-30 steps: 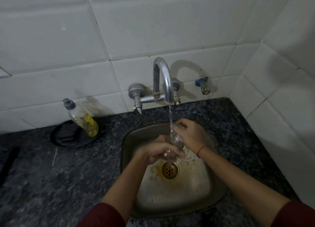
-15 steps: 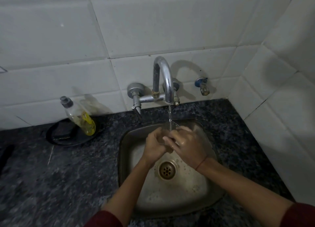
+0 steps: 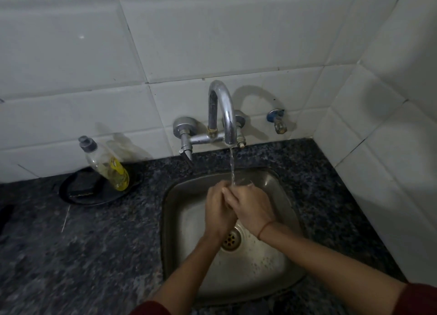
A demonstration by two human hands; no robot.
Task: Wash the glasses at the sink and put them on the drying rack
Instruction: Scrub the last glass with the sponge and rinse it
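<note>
Your left hand (image 3: 218,210) and your right hand (image 3: 251,209) are pressed together over the sink (image 3: 287,194), fingers curled inward around a clear glass (image 3: 243,183). Only a sliver of its rim shows past your right knuckles, on the far side of the grip; the rest is hidden inside your palms. Both hands are closed on it, the left wrapping from the left side and the right overlapping it from the right, so the two grips touch each other along the fingers.

The water stream (image 3: 232,167) falls from the curved tap (image 3: 224,111) straight onto the top of the grip, landing where your fingers meet the glass rim. Below the grip, towards you, the drain (image 3: 231,240) sits in the sink floor, partly covered by your left wrist. A thin red thread (image 3: 264,228) circles your right wrist just behind the grip.

To the left of the grip, well apart on the dark speckled worktop (image 3: 99,243), a soap bottle (image 3: 106,164) with yellow liquid leans tilted on a black round dish (image 3: 82,191). Beyond the grip and to the right, a small valve (image 3: 277,120) juts from the white tiled wall (image 3: 212,31).
</note>
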